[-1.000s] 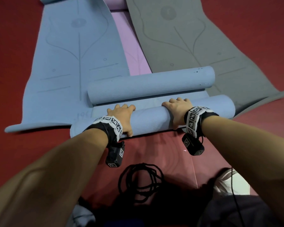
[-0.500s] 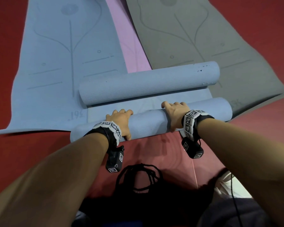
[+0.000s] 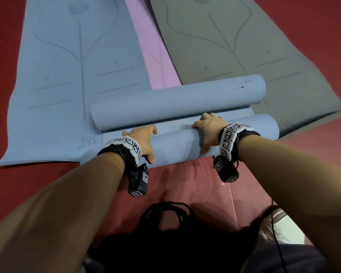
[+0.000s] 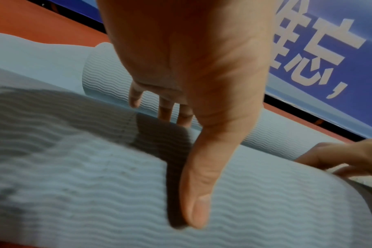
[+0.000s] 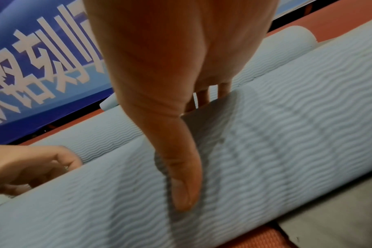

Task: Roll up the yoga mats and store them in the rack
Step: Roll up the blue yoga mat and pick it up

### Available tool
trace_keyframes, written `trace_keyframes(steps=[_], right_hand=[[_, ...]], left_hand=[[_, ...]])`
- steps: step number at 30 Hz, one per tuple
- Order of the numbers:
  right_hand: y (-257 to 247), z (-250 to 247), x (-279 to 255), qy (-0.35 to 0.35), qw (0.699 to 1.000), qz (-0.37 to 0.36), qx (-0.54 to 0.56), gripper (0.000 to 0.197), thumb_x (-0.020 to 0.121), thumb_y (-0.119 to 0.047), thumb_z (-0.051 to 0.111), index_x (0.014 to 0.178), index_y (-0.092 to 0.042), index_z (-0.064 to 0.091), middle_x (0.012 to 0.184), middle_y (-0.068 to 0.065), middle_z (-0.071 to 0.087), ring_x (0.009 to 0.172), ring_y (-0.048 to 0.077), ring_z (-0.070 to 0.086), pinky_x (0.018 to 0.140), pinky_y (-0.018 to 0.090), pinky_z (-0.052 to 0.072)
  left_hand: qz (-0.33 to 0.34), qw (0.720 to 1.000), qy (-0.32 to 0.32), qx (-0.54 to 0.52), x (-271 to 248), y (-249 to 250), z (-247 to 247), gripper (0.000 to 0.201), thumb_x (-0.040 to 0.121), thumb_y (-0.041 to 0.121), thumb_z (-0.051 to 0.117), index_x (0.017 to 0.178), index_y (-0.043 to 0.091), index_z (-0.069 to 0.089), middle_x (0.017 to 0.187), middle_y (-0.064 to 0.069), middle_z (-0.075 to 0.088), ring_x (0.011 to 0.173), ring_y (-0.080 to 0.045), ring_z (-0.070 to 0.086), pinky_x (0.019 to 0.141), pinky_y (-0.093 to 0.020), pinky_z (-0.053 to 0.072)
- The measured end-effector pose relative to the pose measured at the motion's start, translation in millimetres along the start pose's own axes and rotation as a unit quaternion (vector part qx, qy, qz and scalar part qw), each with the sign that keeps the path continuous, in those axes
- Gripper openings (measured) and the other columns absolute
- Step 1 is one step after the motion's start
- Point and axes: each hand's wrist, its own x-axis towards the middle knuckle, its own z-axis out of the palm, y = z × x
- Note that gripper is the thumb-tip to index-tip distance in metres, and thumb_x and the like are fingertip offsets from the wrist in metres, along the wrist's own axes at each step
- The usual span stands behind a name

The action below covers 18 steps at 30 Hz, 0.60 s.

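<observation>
Hands both grasping near blue roll at floor edge of mats: left hand and right hand curled over it, thumbs on near side. Second blue roll just beyond, partly on flat blue mat; pink mat and grey mat flat.

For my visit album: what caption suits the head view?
Both hands, left and right, roll a blue yoga mat toward another rolled one.

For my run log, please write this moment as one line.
step: rolling blue mat | left hand: grips the roll | right hand: grips the roll | second blue roll: just beyond | rack: unseen
</observation>
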Motion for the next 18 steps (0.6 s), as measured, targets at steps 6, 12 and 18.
trace_keyframes(steps=[6, 12, 18], right_hand=[[-4.3, -14.0, 1.2, -0.003, 1.0, 0.015, 0.006, 0.105, 0.053, -0.043, 0.092, 0.14, -0.034, 0.035, 0.129, -0.002, 0.049, 0.124, 0.023, 0.046, 0.097, 0.043, 0.035], [2.2, -16.8, -1.5, 0.002, 0.997, 0.021, 0.076, 0.079, 0.055, -0.032, 0.091, 0.119, -0.03, 0.045, 0.109, -0.001, 0.057, 0.099, 0.024, 0.054, 0.08, 0.038, 0.05], [6.4, -18.2, -1.9, 0.084, 0.995, 0.019, 0.046, 0.072, 0.064, -0.044, 0.08, 0.132, -0.041, 0.055, 0.118, 0.001, 0.049, 0.116, 0.026, 0.045, 0.093, 0.04, 0.04]], left_hand=[[-0.016, 1.0, 0.02, -0.018, 3.2, -2.2, -5.3, 0.095, 0.045, 0.033, 0.096, 0.129, 0.04, 0.052, 0.127, 0.006, 0.051, 0.126, -0.024, 0.042, 0.094, -0.049, 0.034], [-0.026, 0.999, 0.034, -0.026, 3.9, -3.9, -8.4, 0.093, 0.053, 0.032, 0.094, 0.135, 0.041, 0.051, 0.131, 0.01, 0.05, 0.129, -0.025, 0.043, 0.103, -0.055, 0.033], [-0.038, 0.992, 0.056, -0.102, 9.8, -9.0, -13.7, 0.07, 0.066, 0.019, 0.088, 0.126, 0.038, 0.056, 0.132, 0.011, 0.059, 0.122, -0.021, 0.054, 0.101, -0.045, 0.036]])
